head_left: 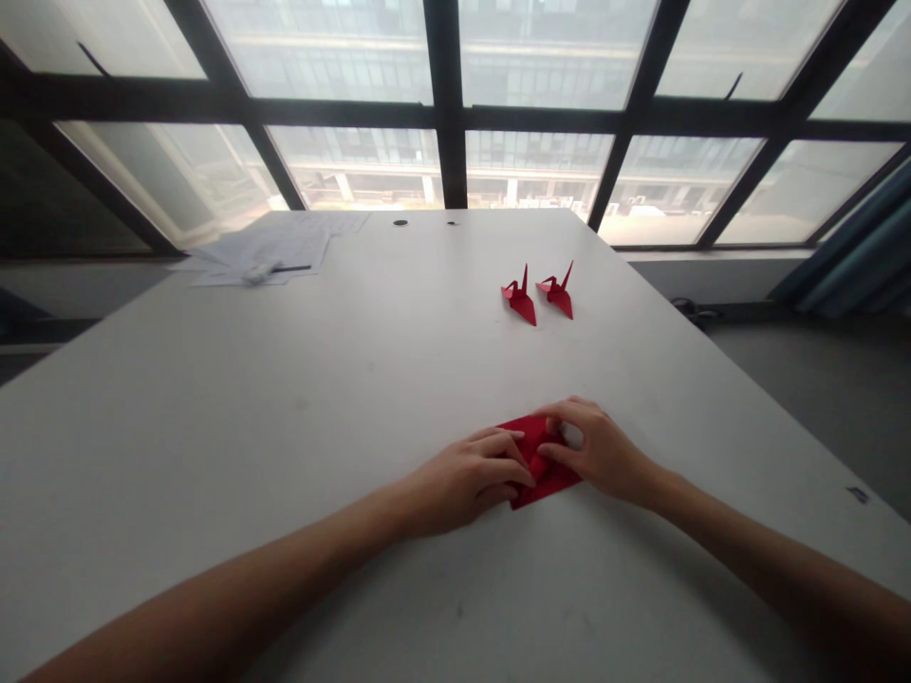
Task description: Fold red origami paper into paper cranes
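Left hand (pixel 484 470) and right hand (pixel 594 446) meet on a red sheet (pixel 548 484)

The sheet lies on the white table (pixel 213 408), a little right of centre in the lower half of the frame, partly hidden by the fingers. The left hand comes in from the lower left, its fingers bent, close together and resting on the sheet's left part; whether they pinch the paper, I cannot tell. The right hand reaches in from the lower right. Its thumb and forefinger curve toward each other with a narrow gap between, both tips at the sheet; whether a fold is gripped there, I cannot tell.

Above the hands, right of centre, stand two red paper cranes, the left crane (pixel 522 304) just beside the right crane (pixel 559 296). Loose papers (pixel 249 237) overlap at the table's far end in the upper left, with a dark pen (pixel 291 268) on them. Windows (pixel 356 47) fill the top of the frame, and a blue curtain (pixel 854 251) hangs at the right edge.
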`<state>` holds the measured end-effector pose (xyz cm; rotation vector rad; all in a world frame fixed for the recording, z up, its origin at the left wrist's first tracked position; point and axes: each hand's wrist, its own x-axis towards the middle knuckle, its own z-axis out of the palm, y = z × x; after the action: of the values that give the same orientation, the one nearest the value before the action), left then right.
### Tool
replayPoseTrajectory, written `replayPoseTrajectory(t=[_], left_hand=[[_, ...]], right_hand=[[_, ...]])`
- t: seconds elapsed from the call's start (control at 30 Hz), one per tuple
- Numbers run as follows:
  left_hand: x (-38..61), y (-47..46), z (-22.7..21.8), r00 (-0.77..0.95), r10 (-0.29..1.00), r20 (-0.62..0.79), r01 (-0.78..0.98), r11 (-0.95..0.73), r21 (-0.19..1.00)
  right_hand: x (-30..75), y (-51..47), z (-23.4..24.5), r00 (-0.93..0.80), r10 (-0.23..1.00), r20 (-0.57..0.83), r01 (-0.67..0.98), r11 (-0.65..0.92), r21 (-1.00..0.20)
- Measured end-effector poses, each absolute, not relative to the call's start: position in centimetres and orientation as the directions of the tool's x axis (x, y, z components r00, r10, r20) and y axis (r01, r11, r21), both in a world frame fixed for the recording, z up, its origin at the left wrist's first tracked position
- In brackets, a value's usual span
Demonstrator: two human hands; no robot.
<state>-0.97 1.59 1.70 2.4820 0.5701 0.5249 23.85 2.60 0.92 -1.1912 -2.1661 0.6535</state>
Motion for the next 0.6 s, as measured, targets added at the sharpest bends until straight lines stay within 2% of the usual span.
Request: replayPoseTrajectory(t=[0.3,0.6], left_hand=[[-1.0,1.71,1.71,0.834,0.483,0.269,0.259,-0.771,0.581],[-1.01,1.77,1.89,0.859,0.432,0.275,0.233,-0.808,0.54]], right_hand=[[23.84,2.38,0.26,-0.407,0.858,0.313,0.611,0.51,-0.605],[23.66,2.6,0.1,-0.393,0.871,0.295,0.629,0.489,-0.604]])
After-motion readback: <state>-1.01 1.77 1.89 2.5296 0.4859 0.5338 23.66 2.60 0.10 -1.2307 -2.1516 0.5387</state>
